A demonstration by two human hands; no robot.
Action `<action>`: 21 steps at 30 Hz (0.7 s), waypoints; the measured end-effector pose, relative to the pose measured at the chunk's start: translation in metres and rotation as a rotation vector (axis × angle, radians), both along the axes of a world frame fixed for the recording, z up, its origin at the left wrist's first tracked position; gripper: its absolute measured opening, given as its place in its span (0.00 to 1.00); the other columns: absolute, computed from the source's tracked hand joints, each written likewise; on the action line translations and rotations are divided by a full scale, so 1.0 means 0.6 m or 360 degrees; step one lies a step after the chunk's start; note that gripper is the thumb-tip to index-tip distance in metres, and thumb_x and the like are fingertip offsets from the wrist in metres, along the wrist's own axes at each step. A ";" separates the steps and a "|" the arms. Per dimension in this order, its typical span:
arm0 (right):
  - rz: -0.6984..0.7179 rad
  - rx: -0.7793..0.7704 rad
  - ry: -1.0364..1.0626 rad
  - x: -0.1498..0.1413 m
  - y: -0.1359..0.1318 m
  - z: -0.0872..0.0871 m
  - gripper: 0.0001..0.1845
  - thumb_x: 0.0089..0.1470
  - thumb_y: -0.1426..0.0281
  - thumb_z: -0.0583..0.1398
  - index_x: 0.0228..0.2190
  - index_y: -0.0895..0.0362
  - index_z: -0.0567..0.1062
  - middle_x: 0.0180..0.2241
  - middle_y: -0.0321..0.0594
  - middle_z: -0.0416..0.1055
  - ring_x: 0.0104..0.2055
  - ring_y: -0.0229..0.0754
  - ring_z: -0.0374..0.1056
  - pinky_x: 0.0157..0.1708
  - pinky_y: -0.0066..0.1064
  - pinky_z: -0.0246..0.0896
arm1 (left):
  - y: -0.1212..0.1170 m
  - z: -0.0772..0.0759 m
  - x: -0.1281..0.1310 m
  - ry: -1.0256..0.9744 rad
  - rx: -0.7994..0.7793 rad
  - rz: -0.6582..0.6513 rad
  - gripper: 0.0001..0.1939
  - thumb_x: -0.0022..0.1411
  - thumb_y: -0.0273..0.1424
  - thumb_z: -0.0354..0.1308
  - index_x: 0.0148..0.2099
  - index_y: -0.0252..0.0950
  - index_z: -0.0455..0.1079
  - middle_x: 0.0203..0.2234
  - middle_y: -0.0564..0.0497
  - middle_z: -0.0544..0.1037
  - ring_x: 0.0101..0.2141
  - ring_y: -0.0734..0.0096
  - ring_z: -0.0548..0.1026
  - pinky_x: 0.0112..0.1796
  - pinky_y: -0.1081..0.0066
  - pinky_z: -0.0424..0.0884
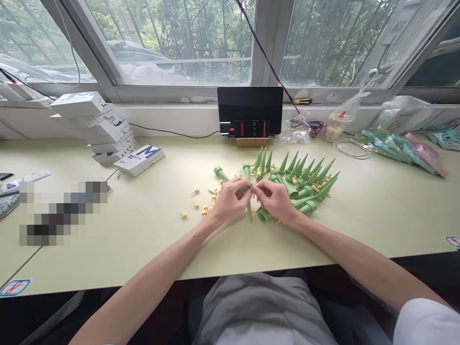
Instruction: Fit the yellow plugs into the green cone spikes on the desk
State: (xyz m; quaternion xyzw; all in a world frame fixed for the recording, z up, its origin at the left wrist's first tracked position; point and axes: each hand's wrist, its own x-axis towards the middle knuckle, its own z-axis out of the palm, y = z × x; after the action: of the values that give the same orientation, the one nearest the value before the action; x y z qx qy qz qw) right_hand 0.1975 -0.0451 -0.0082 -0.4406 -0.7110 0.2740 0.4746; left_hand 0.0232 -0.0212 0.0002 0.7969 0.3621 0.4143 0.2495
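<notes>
Clock taken from where the fingertips meet: box stack (108, 127) at 10 o'clock on the worktop (143, 230), single white box (140, 160) between 9 and 10; loose yellow pieces (195, 191) scattered about 9 and between 8 and 9, a few bunched just beside the left hand (235, 196), so take singles from the outer edge rather than digging in the bunch; left hand closed, seems clamped on a green spike (249, 211), which sits at the centre, wide end toward 12, point toward 6; best to grip its body firmly and leave the wide end clear of the fingers; phone (251, 128) at 12; hands together at the fingertips, right hand (275, 196) pinched in from 3, can't tell whether it has a small piece, fingers hide it; pinch lightly, line up straight, press square instead of twisting at an angle, wrists resting low for steadiness; green spike pile (305, 179) spreads from 12 round to 4, close to the right hand, so short elbow moves avoid knocking it
</notes>
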 end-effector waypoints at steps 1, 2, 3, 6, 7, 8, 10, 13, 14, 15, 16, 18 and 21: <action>0.0002 -0.0001 0.0002 0.000 0.000 0.000 0.22 0.63 0.51 0.57 0.29 0.55 0.72 0.22 0.35 0.70 0.22 0.37 0.63 0.23 0.29 0.60 | 0.000 0.000 0.000 0.0002 -0.0002 -0.0001 0.08 0.64 0.28 0.55 0.39 0.36 0.76 0.28 0.52 0.70 0.23 0.79 0.65 0.24 0.75 0.64; 0.0004 -0.0005 0.0005 0.000 0.000 0.000 0.22 0.63 0.50 0.57 0.28 0.55 0.72 0.21 0.35 0.70 0.21 0.37 0.63 0.23 0.29 0.59 | 0.000 -0.001 0.000 0.0003 -0.0004 -0.0001 0.08 0.64 0.28 0.55 0.39 0.36 0.76 0.28 0.52 0.70 0.23 0.79 0.65 0.24 0.75 0.64; 0.0007 -0.0014 0.0009 0.000 0.000 0.000 0.22 0.62 0.50 0.57 0.28 0.55 0.72 0.21 0.35 0.69 0.21 0.37 0.63 0.22 0.29 0.59 | 0.000 -0.001 0.000 0.0004 -0.0006 -0.0001 0.08 0.64 0.28 0.55 0.39 0.36 0.76 0.28 0.52 0.71 0.23 0.79 0.65 0.24 0.75 0.64; 0.0016 -0.0051 0.0012 0.001 -0.001 0.000 0.22 0.62 0.50 0.57 0.27 0.54 0.72 0.19 0.34 0.68 0.20 0.36 0.61 0.21 0.29 0.58 | 0.000 -0.002 0.000 0.0004 -0.0013 -0.0002 0.07 0.64 0.28 0.56 0.38 0.36 0.76 0.28 0.52 0.71 0.23 0.78 0.65 0.24 0.75 0.63; 0.0017 -0.0061 0.0013 0.001 -0.002 0.000 0.23 0.62 0.50 0.57 0.27 0.54 0.72 0.19 0.33 0.67 0.19 0.36 0.60 0.20 0.29 0.57 | 0.000 -0.002 0.000 0.0004 -0.0015 -0.0005 0.07 0.64 0.28 0.56 0.38 0.36 0.76 0.28 0.52 0.71 0.23 0.78 0.65 0.24 0.75 0.63; 0.0019 -0.0067 0.0012 0.001 -0.002 0.000 0.23 0.62 0.50 0.57 0.27 0.54 0.72 0.18 0.33 0.66 0.19 0.36 0.60 0.20 0.29 0.57 | 0.001 -0.003 0.000 0.0005 -0.0018 -0.0008 0.07 0.64 0.27 0.56 0.38 0.36 0.76 0.28 0.52 0.71 0.23 0.78 0.65 0.24 0.75 0.63; 0.0019 -0.0068 0.0014 0.001 -0.002 0.000 0.22 0.62 0.50 0.57 0.27 0.55 0.72 0.18 0.33 0.65 0.19 0.36 0.59 0.20 0.29 0.57 | 0.001 -0.003 0.000 0.0009 -0.0018 -0.0011 0.07 0.64 0.27 0.56 0.37 0.36 0.76 0.28 0.52 0.71 0.24 0.78 0.65 0.25 0.75 0.63; 0.0015 -0.0068 0.0009 0.001 -0.002 0.000 0.22 0.62 0.50 0.57 0.28 0.55 0.72 0.18 0.33 0.66 0.19 0.36 0.60 0.20 0.29 0.57 | 0.000 -0.004 0.000 0.0011 -0.0015 -0.0009 0.07 0.64 0.27 0.56 0.38 0.37 0.76 0.28 0.53 0.71 0.24 0.78 0.65 0.25 0.75 0.63; 0.0011 -0.0069 0.0007 0.001 -0.002 0.000 0.22 0.62 0.49 0.57 0.28 0.55 0.72 0.18 0.33 0.66 0.19 0.36 0.61 0.20 0.29 0.57 | 0.000 -0.004 0.000 0.0011 -0.0014 -0.0010 0.07 0.64 0.27 0.56 0.38 0.37 0.76 0.28 0.53 0.71 0.24 0.78 0.65 0.25 0.74 0.63; 0.0008 -0.0068 0.0004 0.000 -0.002 0.001 0.23 0.62 0.49 0.57 0.28 0.55 0.71 0.18 0.34 0.67 0.19 0.37 0.61 0.20 0.29 0.57 | 0.000 -0.004 0.000 0.0010 -0.0013 -0.0011 0.07 0.64 0.27 0.55 0.38 0.37 0.76 0.28 0.52 0.71 0.24 0.78 0.65 0.25 0.74 0.63; 0.0008 -0.0067 0.0001 0.000 -0.002 0.001 0.23 0.62 0.49 0.57 0.28 0.55 0.71 0.19 0.34 0.67 0.19 0.37 0.61 0.20 0.29 0.57 | 0.000 -0.004 0.000 0.0010 -0.0013 -0.0014 0.07 0.64 0.27 0.55 0.38 0.37 0.76 0.28 0.52 0.71 0.24 0.78 0.65 0.25 0.74 0.63; 0.0008 -0.0061 -0.0008 0.000 -0.003 0.002 0.22 0.63 0.50 0.57 0.28 0.55 0.71 0.19 0.34 0.67 0.20 0.37 0.61 0.20 0.29 0.58 | -0.001 -0.003 0.001 0.0005 -0.0012 -0.0015 0.07 0.64 0.27 0.55 0.38 0.36 0.76 0.28 0.52 0.71 0.23 0.78 0.65 0.25 0.74 0.63; 0.0005 -0.0055 -0.0018 0.000 -0.004 0.003 0.22 0.64 0.51 0.56 0.28 0.55 0.71 0.19 0.34 0.67 0.20 0.36 0.61 0.21 0.28 0.58 | -0.001 -0.002 0.001 0.0000 -0.0010 -0.0010 0.07 0.64 0.27 0.55 0.38 0.36 0.76 0.28 0.52 0.71 0.23 0.78 0.65 0.25 0.74 0.63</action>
State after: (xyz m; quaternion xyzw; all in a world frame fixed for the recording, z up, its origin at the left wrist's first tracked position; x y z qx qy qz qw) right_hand 0.1974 -0.0474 -0.0067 -0.4492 -0.7097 0.2845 0.4623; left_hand 0.0240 -0.0218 -0.0010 0.7972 0.3609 0.4123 0.2532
